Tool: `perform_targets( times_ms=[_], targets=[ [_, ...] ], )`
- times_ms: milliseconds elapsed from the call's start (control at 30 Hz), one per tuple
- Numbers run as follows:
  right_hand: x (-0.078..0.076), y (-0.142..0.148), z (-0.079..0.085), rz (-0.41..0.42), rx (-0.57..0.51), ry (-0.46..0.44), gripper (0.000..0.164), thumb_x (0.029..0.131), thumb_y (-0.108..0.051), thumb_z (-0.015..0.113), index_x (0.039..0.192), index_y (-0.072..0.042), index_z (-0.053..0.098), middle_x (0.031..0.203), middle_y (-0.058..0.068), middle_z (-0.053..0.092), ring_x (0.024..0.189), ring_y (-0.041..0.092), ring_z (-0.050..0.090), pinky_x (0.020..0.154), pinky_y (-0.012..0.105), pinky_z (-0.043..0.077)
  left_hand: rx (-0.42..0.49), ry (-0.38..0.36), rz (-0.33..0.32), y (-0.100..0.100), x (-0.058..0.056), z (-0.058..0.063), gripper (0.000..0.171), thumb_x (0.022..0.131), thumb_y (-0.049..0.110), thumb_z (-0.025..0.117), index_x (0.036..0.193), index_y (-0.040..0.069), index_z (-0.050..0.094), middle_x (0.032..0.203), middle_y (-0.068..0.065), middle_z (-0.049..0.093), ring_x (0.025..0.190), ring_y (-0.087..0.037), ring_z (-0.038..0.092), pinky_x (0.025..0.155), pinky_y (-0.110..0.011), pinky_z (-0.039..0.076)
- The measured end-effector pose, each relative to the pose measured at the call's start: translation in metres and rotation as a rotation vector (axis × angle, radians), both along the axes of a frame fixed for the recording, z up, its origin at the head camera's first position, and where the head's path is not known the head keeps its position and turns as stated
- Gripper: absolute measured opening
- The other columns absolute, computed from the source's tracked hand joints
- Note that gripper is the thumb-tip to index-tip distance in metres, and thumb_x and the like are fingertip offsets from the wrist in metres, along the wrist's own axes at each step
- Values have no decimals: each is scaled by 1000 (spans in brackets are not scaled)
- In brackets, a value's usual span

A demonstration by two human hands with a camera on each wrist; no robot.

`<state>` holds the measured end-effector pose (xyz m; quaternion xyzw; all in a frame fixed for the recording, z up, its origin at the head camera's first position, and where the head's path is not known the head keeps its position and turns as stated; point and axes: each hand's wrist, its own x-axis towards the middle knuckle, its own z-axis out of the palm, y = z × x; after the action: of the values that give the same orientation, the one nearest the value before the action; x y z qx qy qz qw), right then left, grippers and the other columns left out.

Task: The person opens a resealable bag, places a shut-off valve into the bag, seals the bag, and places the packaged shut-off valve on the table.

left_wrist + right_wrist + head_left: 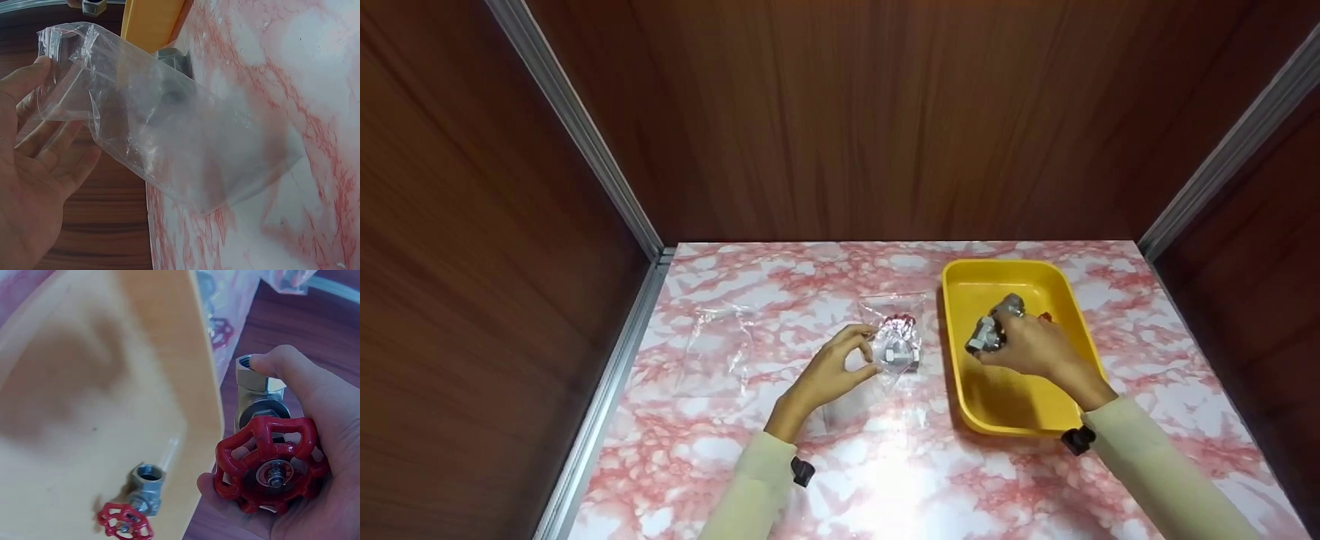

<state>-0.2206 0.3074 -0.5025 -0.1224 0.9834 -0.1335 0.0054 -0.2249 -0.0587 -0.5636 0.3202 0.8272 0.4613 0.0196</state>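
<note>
Red-marbled tabletop (pixel 810 281), crinkled clear bag (pixel 169 135), gripped red-wheeled metal valve (pixel 270 464)

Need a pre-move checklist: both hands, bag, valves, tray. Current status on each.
1. Right hand grip on red-wheeled valve: ok, held.
2. Left hand grip on clear bag: ok, pinched near one end.
3. Bag mouth open: cannot tell.
4. Held valve inside bag: not ok, it's outside.
5. Bagged valve set down: ok, on table.
6. Yellow tray emptied: not ok, another valve lies inside.
</note>
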Motion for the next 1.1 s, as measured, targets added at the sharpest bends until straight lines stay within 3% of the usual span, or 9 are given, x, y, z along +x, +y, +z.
perform_targets(
  times_ms=[267, 867, 1100],
  targets=[
    [5, -16, 10, 45, 2, 62, 59, 79, -51, 89, 109, -6, 65, 80, 8, 70, 63, 20, 61, 55, 41, 53, -7, -12, 3, 1, 1, 1, 21, 101, 27, 77, 97, 14, 60, 158, -3, 54, 147, -26, 54, 120, -46, 48],
    [8, -49, 26, 105, -13, 112, 62, 79, -50, 90, 113, -4, 67, 77, 8, 71, 59, 19, 59, 55, 43, 56, -19, 9, -6, 2, 1, 2, 18, 101, 26, 76, 100, 15, 62, 159, -4, 54, 146, -25, 55, 120, -44, 48],
    [10, -63, 27, 129, -7, 119, 65, 78, -55, 90, 114, -5, 68, 78, 6, 71, 59, 19, 59, 54, 39, 51, -10, 14, -13, 6, -1, 2, 18, 100, 24, 77, 99, 14, 62, 159, -8, 55, 146, -25, 56, 120, -46, 48]
  ],
)
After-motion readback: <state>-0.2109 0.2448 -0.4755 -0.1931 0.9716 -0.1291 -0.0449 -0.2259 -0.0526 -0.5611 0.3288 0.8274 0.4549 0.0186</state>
